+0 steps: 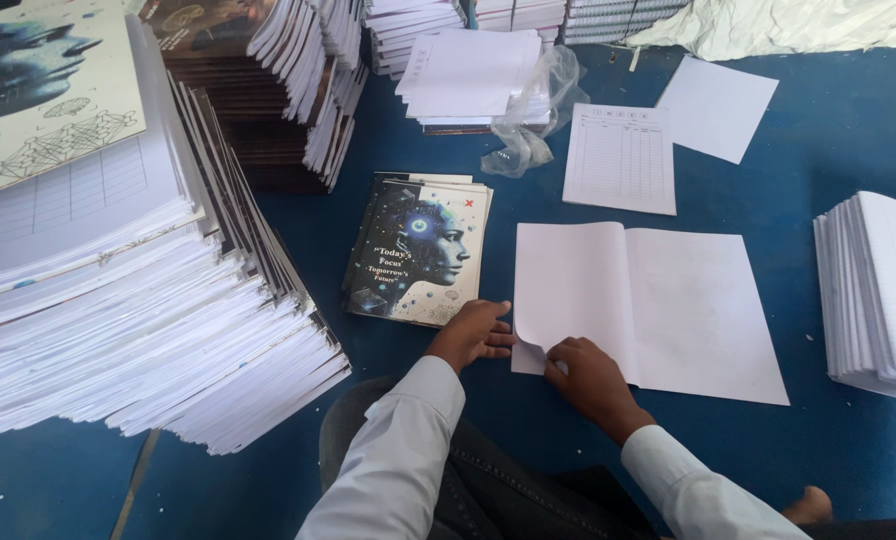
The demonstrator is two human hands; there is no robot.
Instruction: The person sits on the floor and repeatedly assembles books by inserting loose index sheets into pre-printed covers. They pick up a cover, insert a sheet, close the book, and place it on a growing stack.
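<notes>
Lifting the near left corner of an open white sheet bundle (658, 300) on the blue floor covering (818, 150).
Right hand (590, 375) pinches that curled corner; left hand (475, 333) lies flat, fingers spread, just left of it. Left of the bundle: small pile of printed covers (418, 248); further left, a tall leaning stack of pages (138, 320). Beyond the bundle: ruled sheet (620, 157), blank sheet (716, 108), clear plastic bag (538, 120) around another paper pile (468, 75).

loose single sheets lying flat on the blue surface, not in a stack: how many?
2. A ruled form sheet right of the plastic wrap, and a blank sheet at upper right. Others may be hidden under the stacks.
</notes>
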